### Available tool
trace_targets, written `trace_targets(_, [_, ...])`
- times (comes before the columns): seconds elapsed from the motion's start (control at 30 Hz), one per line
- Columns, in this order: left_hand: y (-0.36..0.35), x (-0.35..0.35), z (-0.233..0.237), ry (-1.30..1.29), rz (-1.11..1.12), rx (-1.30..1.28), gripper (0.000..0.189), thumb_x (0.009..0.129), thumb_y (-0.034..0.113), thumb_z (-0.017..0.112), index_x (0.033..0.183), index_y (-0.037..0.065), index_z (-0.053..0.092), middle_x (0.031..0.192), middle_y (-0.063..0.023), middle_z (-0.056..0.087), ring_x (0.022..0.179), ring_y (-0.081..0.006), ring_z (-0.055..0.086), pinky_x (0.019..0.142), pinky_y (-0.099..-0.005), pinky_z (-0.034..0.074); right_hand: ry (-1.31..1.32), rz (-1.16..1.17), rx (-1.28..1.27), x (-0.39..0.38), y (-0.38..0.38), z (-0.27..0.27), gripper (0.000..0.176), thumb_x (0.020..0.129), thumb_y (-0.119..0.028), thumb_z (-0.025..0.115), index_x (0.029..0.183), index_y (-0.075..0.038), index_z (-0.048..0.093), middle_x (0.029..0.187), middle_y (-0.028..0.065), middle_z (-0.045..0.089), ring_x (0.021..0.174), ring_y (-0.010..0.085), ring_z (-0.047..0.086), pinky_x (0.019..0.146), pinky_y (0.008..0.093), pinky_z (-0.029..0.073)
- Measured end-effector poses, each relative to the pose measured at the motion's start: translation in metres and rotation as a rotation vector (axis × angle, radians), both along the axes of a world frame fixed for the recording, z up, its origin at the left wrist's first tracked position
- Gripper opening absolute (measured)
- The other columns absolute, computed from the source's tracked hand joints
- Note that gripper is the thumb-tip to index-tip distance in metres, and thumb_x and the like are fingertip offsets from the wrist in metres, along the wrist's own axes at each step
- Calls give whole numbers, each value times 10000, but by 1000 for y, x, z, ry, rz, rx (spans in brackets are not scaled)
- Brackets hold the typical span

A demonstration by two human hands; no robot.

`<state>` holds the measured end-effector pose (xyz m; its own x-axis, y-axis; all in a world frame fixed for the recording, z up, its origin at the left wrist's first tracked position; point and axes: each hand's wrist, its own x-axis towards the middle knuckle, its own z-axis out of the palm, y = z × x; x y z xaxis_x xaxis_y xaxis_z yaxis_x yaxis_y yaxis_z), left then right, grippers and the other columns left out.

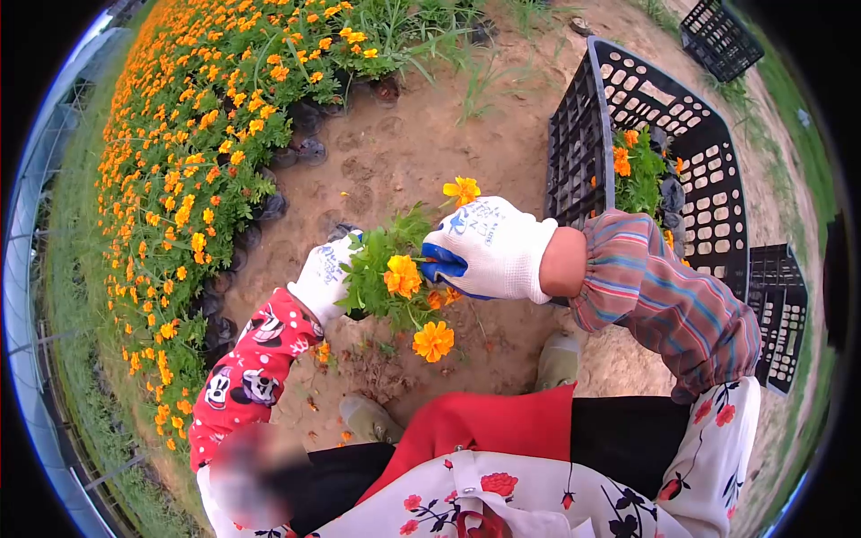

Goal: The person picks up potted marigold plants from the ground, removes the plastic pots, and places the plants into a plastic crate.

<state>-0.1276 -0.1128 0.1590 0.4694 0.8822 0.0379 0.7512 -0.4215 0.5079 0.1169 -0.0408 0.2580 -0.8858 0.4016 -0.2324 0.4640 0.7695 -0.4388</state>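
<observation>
A marigold plant point(377, 273) with green leaves and orange blooms is in front of me, between my two gloved hands. My left hand point(325, 276), in a white glove, closes around the plant's lower part from the left; its fingers and the plant's base are mostly hidden by leaves. My right hand point(489, 249), in a white glove with blue fingers, is against the plant's right side. Its thumb and fingers are pinched together among the stems, and what lies between them is hidden. One orange bloom point(462, 190) shows just above the right glove.
Dense rows of potted marigolds point(193, 188) in dark bags stand on the left. To the right is a black plastic crate point(574, 134) holding more marigold plants point(639, 175). Other black crates point(778, 314) lie beyond it. Bare soil point(395, 143) lies ahead, and my shoes point(558, 360) are below.
</observation>
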Motion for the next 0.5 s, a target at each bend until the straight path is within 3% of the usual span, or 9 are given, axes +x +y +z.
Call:
trace_targets(0.07, [1, -7, -15, 114, 98, 39, 173, 772, 124, 503, 925, 61, 554, 880, -138, 579, 776, -323, 569, 656, -405, 461, 7, 23, 30, 1, -2, -1, 245, 805, -279, 507, 804, -60, 618, 750, 173, 608, 752, 342, 597, 713, 424, 469])
trace_targets(0.13, [-2, -14, -10, 178, 73, 43, 162, 761, 126, 512, 908, 68, 551, 862, -139, 576, 772, -322, 570, 656, -401, 463, 7, -23, -107, 4, -4, 7, 274, 814, -303, 507, 765, -57, 616, 693, 160, 602, 721, 333, 593, 691, 413, 466])
trace_targets(0.17, [-6, -30, -20, 233, 78, 21, 167, 763, 120, 510, 916, 66, 550, 860, -136, 576, 777, -324, 573, 658, -399, 464, -14, -154, -380, 7, 0, 34, 299, 812, -334, 523, 754, -55, 616, 665, 150, 599, 703, 318, 591, 672, 404, 464])
trace_targets(0.27, [-16, -59, -38, 303, 162, -33, 183, 778, 104, 493, 937, 58, 571, 888, -126, 597, 808, -320, 584, 677, -393, 470, 52, -218, -279, 28, 19, 39, 198, 833, -244, 580, 869, -57, 632, 648, 122, 586, 633, 267, 595, 594, 364, 470])
trace_targets(0.3, [-21, -66, -39, 393, 153, -138, 241, 790, 114, 499, 1014, 53, 563, 955, -133, 602, 891, -311, 571, 749, -386, 458, 166, -170, -140, 33, 23, 19, 229, 821, -258, 607, 931, -58, 620, 733, 108, 614, 717, 248, 606, 675, 368, 479])
trace_targets(0.37, [-36, -79, -43, 477, 181, -312, 315, 807, 154, 509, 1108, 71, 557, 1065, -128, 596, 1019, -299, 536, 860, -380, 430, 209, -196, -88, 43, 14, -9, 253, 811, -266, 622, 959, -61, 613, 768, 97, 623, 746, 242, 607, 712, 368, 477])
trace_targets(0.4, [-41, -79, -42, 533, 180, -377, 332, 819, 192, 507, 1132, 95, 555, 1116, -123, 581, 1041, -300, 529, 875, -380, 427, 216, -210, -83, 41, 14, -13, 266, 805, -274, 632, 964, -61, 614, 784, 88, 626, 764, 238, 607, 732, 364, 476])
trace_targets(0.47, [-55, -79, -44, 488, 256, -419, 281, 839, 235, 476, 1012, 50, 599, 1003, -140, 622, 933, -325, 578, 786, -398, 463, 230, -238, -75, 36, 13, -18, 293, 793, -288, 651, 975, -62, 615, 818, 69, 632, 801, 232, 609, 772, 356, 475])
trace_targets(0.5, [-49, -75, -46, 554, 265, -598, 344, 861, 284, 462, 1120, 81, 563, 1117, -135, 585, 1059, -298, 530, 871, -384, 432, 143, -212, -241, 33, 21, -16, 287, 793, -286, 652, 965, -60, 618, 837, 78, 627, 825, 224, 606, 770, 354, 473])
